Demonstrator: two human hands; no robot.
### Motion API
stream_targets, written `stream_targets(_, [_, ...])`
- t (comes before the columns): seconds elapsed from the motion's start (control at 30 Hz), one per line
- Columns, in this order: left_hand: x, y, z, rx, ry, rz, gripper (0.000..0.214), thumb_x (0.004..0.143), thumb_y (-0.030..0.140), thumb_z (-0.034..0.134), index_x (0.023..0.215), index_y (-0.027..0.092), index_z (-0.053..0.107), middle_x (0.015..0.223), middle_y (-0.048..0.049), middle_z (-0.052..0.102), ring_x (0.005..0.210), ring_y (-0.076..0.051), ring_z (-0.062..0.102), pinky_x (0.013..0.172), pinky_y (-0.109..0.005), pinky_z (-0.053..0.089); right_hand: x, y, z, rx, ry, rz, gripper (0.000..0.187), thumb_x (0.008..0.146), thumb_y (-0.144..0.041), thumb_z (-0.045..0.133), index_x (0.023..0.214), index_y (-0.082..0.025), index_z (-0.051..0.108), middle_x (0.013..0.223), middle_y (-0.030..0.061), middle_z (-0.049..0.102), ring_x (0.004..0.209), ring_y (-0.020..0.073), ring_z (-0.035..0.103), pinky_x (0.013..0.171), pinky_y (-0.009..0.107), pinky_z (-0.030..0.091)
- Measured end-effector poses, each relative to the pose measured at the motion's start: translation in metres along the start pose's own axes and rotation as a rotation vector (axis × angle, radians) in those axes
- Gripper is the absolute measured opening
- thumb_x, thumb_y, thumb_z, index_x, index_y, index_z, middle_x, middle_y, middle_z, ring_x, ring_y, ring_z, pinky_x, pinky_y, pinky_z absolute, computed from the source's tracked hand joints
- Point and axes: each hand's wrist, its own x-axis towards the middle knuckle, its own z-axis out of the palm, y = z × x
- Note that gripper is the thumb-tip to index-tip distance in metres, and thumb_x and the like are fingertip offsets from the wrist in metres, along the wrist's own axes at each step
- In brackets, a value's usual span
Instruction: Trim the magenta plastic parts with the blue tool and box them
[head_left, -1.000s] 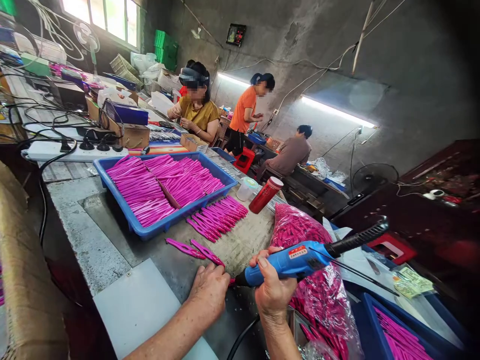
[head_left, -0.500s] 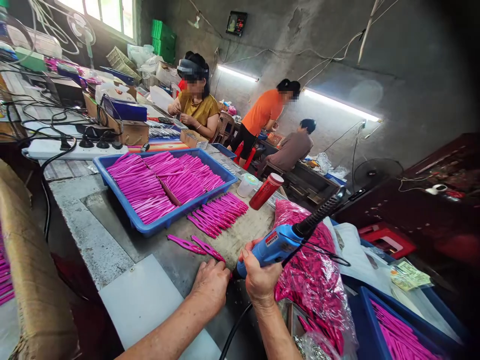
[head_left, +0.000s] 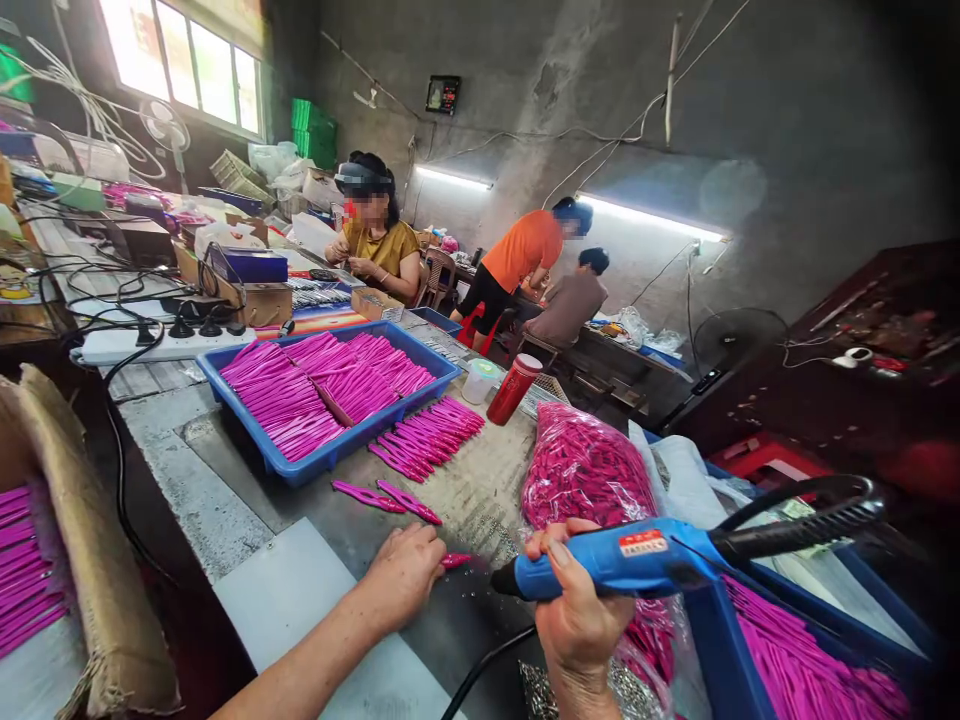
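In my right hand [head_left: 581, 610] is a blue electric screwdriver [head_left: 622, 560], its black nose pointing left and its cable looping off the right end. My left hand [head_left: 401, 575] is closed low over the table on a slim magenta piece [head_left: 455, 561], whose pointed tip shows past the fingers; the rest is hidden. The screwdriver's nose is a short way right of that tip, apart from it. Just beyond my left hand lie two loose magenta pieces [head_left: 409, 501]. Behind them a row of similar pieces [head_left: 427, 437] is laid side by side.
A blue tray [head_left: 300, 470] full of magenta pieces stands behind. To the right are a plastic bag of them [head_left: 585, 465], a red bottle [head_left: 514, 389] and another blue bin [head_left: 720, 650]. Tiny metal parts [head_left: 536, 690] lie near my right wrist. Several people sit or stand farther back.
My right hand has moved right and drawn the screwdriver away from the piece at my left hand; the tool now lies more level. The view has shifted slightly.
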Motion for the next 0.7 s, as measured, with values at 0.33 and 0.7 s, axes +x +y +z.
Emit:
stream_targets(0.33, [-0.013, 0.004, 0.007, 0.050, -0.043, 0.024, 0.020, 0.092, 0.022, 0.043, 0.091, 0.020, 0.063, 0.106, -0.0055, 0.064, 0.105, -0.024, 0.056, 0.091, -0.040, 0.043, -0.008, -0.002, -0.028, 0.034, 0.176, 0.066, 0.039, 0.056, -0.030, 0.076, 0.084, -0.017, 0.052, 0.060, -0.0030, 0.057, 0.048, 0.0150, 0.054, 0.052, 0.030, 0.046])
stream_targets(0.7, [-0.008, 0.004, 0.012, 0.126, -0.032, 0.041, 0.024, 0.092, 0.018, 0.041, 0.090, 0.019, 0.065, 0.101, -0.0068, 0.064, 0.100, -0.022, 0.055, 0.084, -0.036, 0.044, -0.010, 0.001, -0.033, 0.050, 0.188, 0.080, 0.039, 0.057, -0.030, 0.075, 0.085, -0.017, 0.053, 0.059, -0.0029, 0.058, 0.049, 0.0149, 0.055, 0.052, 0.029, 0.046])
